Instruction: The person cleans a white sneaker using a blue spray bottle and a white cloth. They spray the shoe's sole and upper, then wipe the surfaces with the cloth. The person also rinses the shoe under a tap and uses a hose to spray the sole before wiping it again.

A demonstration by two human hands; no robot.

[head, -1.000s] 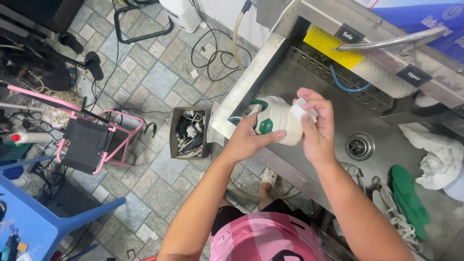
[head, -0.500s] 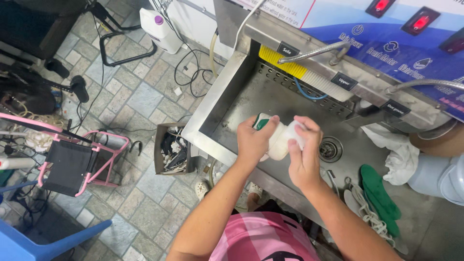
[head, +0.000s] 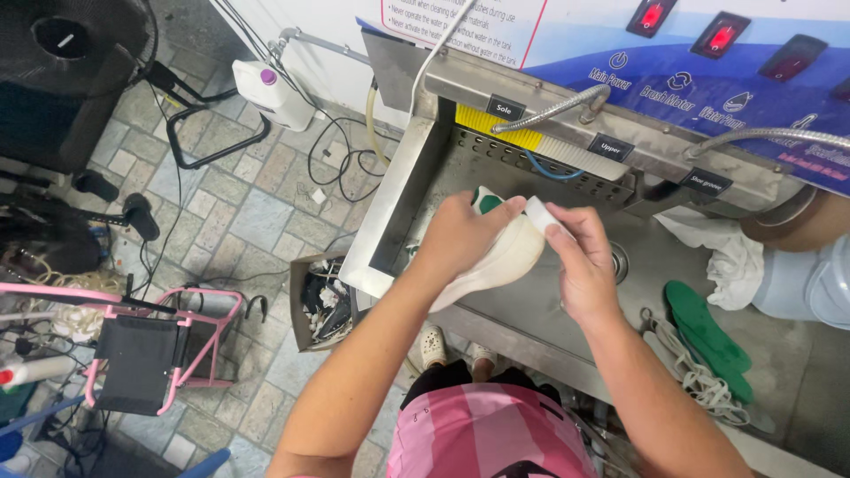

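Left hand: I see my left hand [head: 460, 237] wrapped over the top of a white shoe [head: 500, 257], fingers curled down around its upper side, gripping it firmly.
Right hand: my right hand [head: 584, 265] sits at the far end of the shoe, fingers closed around a small white block [head: 542, 215] pressed to the shoe; whether it is soap or a brush I cannot tell.
Shoe: white with a green patch near its end, sole turned toward me, held in the air over the left half of the steel sink [head: 531, 301], near its front edge.
Sink back edge: a yellow brush strip [head: 482, 124] runs along the back wall, with a bent metal hose [head: 553, 111] above it.
Sink right side: a white cloth [head: 722, 257] lies crumpled at the right edge; green insoles [head: 708, 332] and pale laces [head: 686, 367] lie on the steel surface toward the front right corner.
Drain: partly hidden behind my right hand.
Floor left of sink: a small open box of dark odds and ends [head: 323, 301] stands just beside the sink's left wall; a pink folding frame [head: 164, 350] stands well apart, further left.
Far right: another person's arm [head: 797, 226] shows at the edge.
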